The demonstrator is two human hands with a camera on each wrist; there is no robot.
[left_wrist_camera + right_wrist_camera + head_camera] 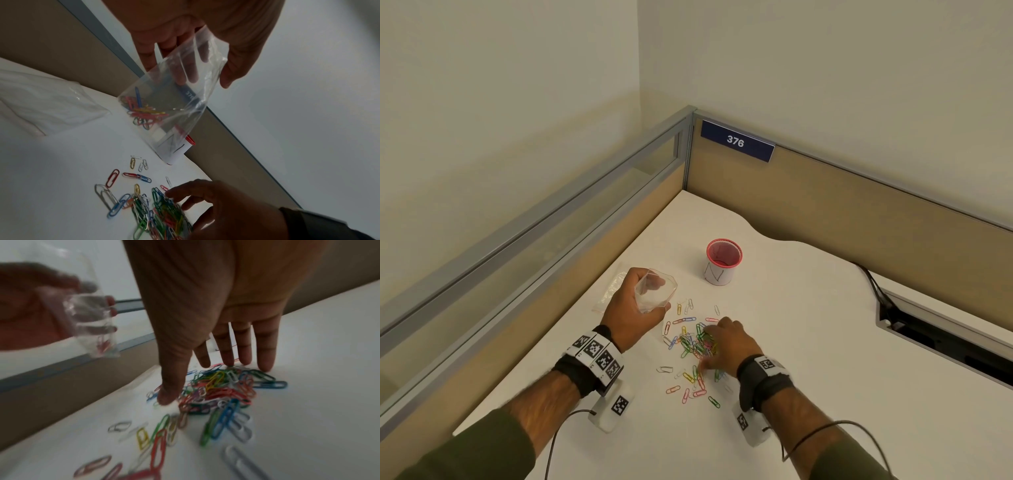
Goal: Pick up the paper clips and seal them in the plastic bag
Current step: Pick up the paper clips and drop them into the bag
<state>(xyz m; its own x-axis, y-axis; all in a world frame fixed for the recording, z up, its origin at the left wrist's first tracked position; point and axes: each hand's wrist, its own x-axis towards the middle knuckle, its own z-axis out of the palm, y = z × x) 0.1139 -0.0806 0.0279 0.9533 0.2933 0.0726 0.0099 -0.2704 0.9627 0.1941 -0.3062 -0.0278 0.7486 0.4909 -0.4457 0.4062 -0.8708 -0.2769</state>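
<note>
Holding plastic bag [174,91] upright, left hand [631,313].

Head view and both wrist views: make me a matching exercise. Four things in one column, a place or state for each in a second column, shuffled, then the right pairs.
Things:
1. plastic bag
2. red cup
3. pile of paper clips
4. number sign

Places or states:
A. fixed to the partition at the desk's far corner
B. lying on the desk under the right hand, fingers spread over it
C. held up off the desk in the left hand, a few clips already inside
D. standing upright on the desk, beyond the clips

Pairs: 1-C, 2-D, 3-B, 4-A
</note>
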